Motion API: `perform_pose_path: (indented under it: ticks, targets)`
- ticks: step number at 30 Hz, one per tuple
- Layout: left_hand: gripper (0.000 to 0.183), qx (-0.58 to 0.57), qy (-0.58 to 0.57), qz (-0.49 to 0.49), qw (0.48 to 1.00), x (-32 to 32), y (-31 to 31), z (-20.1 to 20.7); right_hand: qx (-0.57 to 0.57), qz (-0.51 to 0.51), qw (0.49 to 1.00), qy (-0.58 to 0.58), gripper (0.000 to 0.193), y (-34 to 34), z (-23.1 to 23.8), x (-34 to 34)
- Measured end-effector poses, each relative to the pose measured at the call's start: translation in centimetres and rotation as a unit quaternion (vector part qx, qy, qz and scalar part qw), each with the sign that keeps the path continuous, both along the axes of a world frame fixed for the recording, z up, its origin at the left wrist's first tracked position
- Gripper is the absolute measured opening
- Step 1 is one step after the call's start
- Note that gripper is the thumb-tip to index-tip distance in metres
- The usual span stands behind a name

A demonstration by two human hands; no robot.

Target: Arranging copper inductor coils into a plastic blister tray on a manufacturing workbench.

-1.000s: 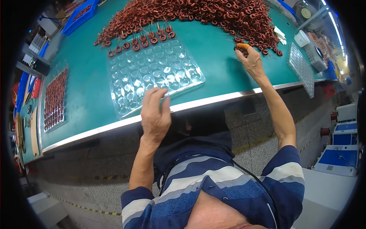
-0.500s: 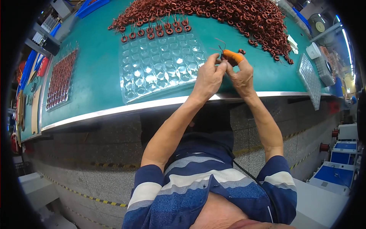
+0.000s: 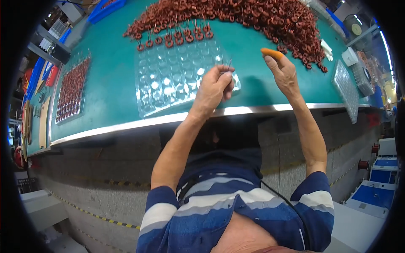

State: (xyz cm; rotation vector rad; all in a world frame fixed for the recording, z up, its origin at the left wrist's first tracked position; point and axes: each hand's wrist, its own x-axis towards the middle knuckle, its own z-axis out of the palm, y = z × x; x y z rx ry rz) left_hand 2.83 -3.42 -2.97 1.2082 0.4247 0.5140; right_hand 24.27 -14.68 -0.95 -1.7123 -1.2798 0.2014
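The left hand (image 3: 215,86) has its grip closed, thumb and forefinger pinched together around thin wire leads (image 3: 230,63) that stick up past the fingertips; whatever lies inside the fingers is hidden by them. It sits over the right side of a clear pocketed tray (image 3: 162,80) on the green desk (image 3: 109,95), other fingers curled under, the forearm slanting up toward the far right from a bent elbow. The right hand (image 3: 284,76) is well apart from it, farther right above bare desk, with an orange cover (image 3: 272,53) on the forefinger. Its thumb lies close under that finger, both pointing far left; I cannot tell whether the tips meet or hold anything. That forearm leans up and to the left, the elbow bent. Copper-coloured wound rings (image 3: 179,40) stand in the tray's far rows, leads upward, and a large heap of rings (image 3: 240,14) spreads behind them.
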Motion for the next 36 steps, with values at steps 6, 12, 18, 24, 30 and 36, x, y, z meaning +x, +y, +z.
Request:
perform_pose_path:
  ticks: [6, 12, 18, 24, 30, 36]
  targets:
    - [0.02, -0.18, -0.035, -0.173, 0.968, -2.2, -0.5, 1.0, 0.122, 0.164, 0.953, -0.226, 0.04, 0.2, 1.5, -6.5]
    - [0.031, -0.132, -0.006, -0.109, 0.985, -3.6, -2.4, 1.0, 0.102, 0.181, 0.95, -0.234, 0.026, -0.9, 1.1, -7.6]
    - [0.028, 0.187, 0.015, -0.017, 0.982, -4.7, -3.4, 0.1, 0.036, 0.118, 0.992, -0.01, 0.023, -1.3, 0.0, -9.3]
    - [0.023, 0.254, -0.002, -0.019, 0.967, -5.0, -3.9, -0.1, -0.002, 0.078, 0.997, -0.015, 0.019, -1.5, 0.1, -9.8]
    - [0.021, 0.17, -0.02, 0.064, 0.983, -5.3, -3.5, 0.4, 0.149, 0.04, 0.964, -0.215, 0.01, -2.7, 2.0, -12.7]
    - [0.017, -0.015, -0.064, -0.03, 0.997, -6.0, -2.9, 1.5, 0.073, 0.035, 0.997, 0.0, 0.014, -2.4, 1.3, -12.1]
